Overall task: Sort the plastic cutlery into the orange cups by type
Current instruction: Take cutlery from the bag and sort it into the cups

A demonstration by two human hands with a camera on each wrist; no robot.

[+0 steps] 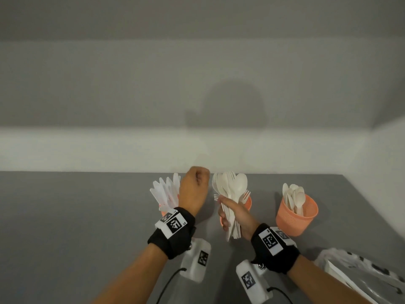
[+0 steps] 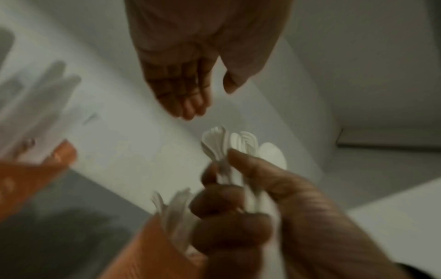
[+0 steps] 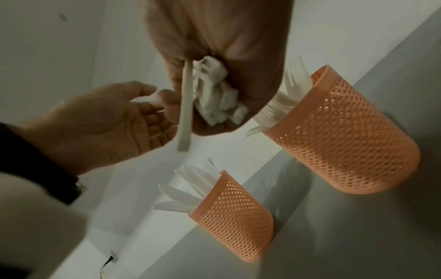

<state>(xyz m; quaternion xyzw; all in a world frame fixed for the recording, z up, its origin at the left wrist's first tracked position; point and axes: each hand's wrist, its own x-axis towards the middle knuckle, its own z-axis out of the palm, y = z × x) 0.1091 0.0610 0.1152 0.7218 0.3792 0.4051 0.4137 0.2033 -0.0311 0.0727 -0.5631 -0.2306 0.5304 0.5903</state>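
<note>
your right hand (image 1: pixel 235 212) grips a bundle of spoons (image 1: pixel 232 189), held above the middle orange cup (image 3: pixel 346 136) of forks. your left hand (image 1: pixel 195 189), holding nothing, fingers loosely curled, hovers just beside it, by the knife cup (image 3: pixel 236 220).

Grey table (image 1: pixel 87 216) against a white wall. Three orange mesh cups in a row. Left cup (image 1: pixel 163 212), mostly hidden behind left hand (image 1: pixel 194 189), filled with white knives (image 1: pixel 165 193). Middle cup (image 1: pixel 247 202) with forks (image 1: pixel 245 195), behind right hand (image 1: pixel 233 212). Right cup (image 1: pixel 295 213), at 3 o'clock of the hands, holding spoons (image 1: pixel 294 197). Right hand gripping a bundle of spoons (image 1: pixel 231 189), bowls up. Left hand raised, fingers curled, holding nothing visible. Plastic bag (image 1: pixel 359 273) at 4 o'clock.
</note>
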